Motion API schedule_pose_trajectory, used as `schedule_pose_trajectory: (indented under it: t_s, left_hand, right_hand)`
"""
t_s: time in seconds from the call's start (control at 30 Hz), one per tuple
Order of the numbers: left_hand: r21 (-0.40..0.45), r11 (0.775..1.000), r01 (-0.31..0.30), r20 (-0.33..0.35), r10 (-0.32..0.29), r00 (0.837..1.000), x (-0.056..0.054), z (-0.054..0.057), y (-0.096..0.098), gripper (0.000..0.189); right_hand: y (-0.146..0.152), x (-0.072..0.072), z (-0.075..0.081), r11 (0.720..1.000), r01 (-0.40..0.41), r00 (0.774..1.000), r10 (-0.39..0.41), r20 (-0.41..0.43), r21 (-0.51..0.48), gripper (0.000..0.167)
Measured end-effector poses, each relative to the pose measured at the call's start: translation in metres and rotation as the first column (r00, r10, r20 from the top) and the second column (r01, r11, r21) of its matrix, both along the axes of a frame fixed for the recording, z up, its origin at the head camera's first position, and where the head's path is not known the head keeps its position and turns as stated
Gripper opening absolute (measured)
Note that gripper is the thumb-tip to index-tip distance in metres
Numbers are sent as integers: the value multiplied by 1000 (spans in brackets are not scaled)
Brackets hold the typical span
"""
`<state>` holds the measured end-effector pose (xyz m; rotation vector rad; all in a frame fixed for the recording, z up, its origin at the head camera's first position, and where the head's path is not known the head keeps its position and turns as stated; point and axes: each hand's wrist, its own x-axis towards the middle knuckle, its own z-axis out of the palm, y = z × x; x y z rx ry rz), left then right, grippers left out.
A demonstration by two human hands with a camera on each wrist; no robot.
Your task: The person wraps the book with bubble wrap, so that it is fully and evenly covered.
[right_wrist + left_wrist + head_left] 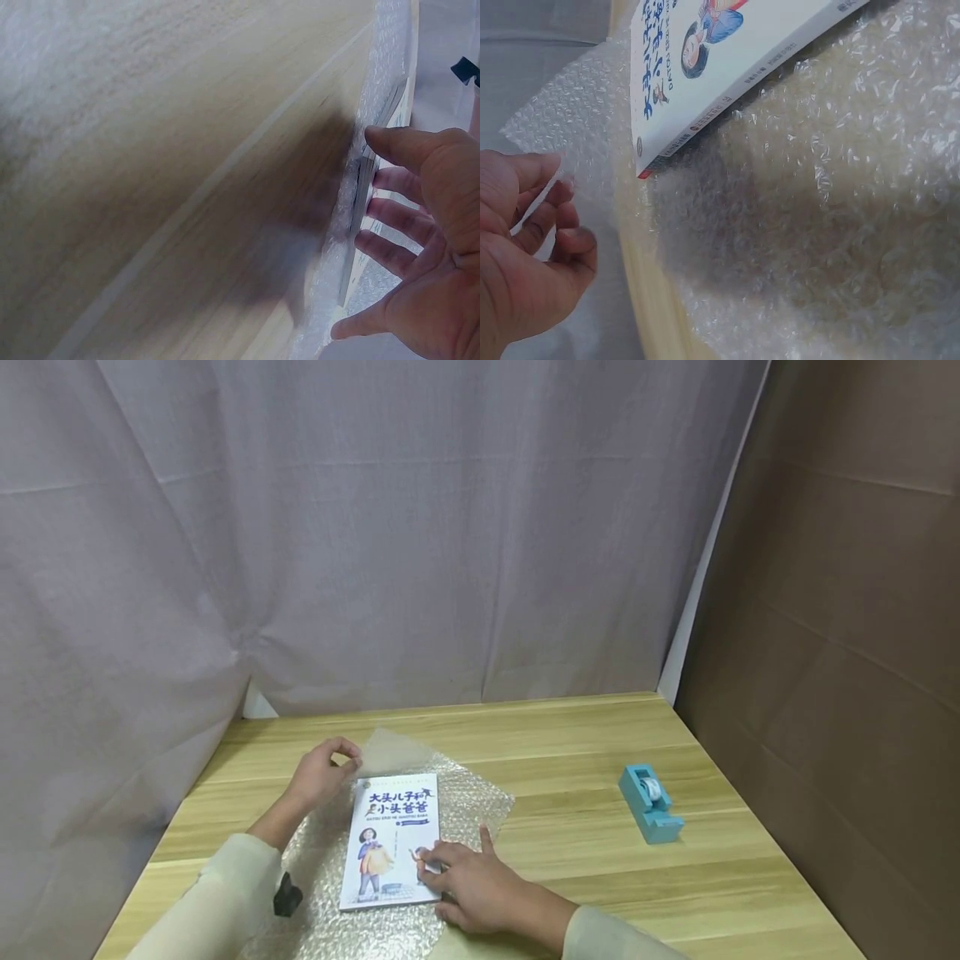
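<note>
book (392, 842); face up; long axis near-to-far; title end far

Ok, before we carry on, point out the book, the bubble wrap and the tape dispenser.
Book (393, 840): head view, middle of its front cover.
Bubble wrap (836, 180): left wrist view, bare stretch beside the book.
Tape dispenser (651, 812): head view, its blue body.

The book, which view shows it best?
The head view: the book lies cover up, nearly whole, with the right hand over part of its right edge. The left wrist view shows its spine and part of the cover, cropped at top; the right wrist view mainly one edge, partly hidden.
</note>
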<state>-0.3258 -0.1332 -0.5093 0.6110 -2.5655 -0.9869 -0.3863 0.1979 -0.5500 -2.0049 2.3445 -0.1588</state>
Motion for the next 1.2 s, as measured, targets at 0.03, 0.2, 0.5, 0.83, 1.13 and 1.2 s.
schedule_pose_trajectory:
  t_s: [0.03, 0.2, 0.5, 0.83, 1.13, 1.2]
  left_hand:
    - [-17, 1000, 8, -2, -8, 1000, 0, 1, 0, 8]
    - [-162, 983, 87, -23, -91, 996, 2, 6, 4, 3]
    - [-245, 955, 169, -25, -181, 983, 2, 7, 9, 16]
    - [-376, 896, 236, -9, -258, 966, 7, 4, 9, 5]
    - [-491, 761, 424, 173, -392, 904, 12, -2, 10, 19]
    - [-510, 737, 443, 181, -412, 893, 13, -4, 10, 20]
  right_hand:
    - [0, 0, 0, 1000, 1, 1000, -1, 1, 2, 55]
    - [1, 1, 1, 1000, 2, 1000, -2, 0, 2, 56]
    - [2, 1, 3, 1000, 1, 1000, -1, -3, 5, 55]
    - [2, 1, 3, 1000, -2, 1000, 3, -23, 9, 56]
    - [-1, -1, 5, 1000, -19, 1000, 19, -7, 2, 55]
    - [-2, -1, 5, 1000, -17, 1000, 17, 0, 3, 55]
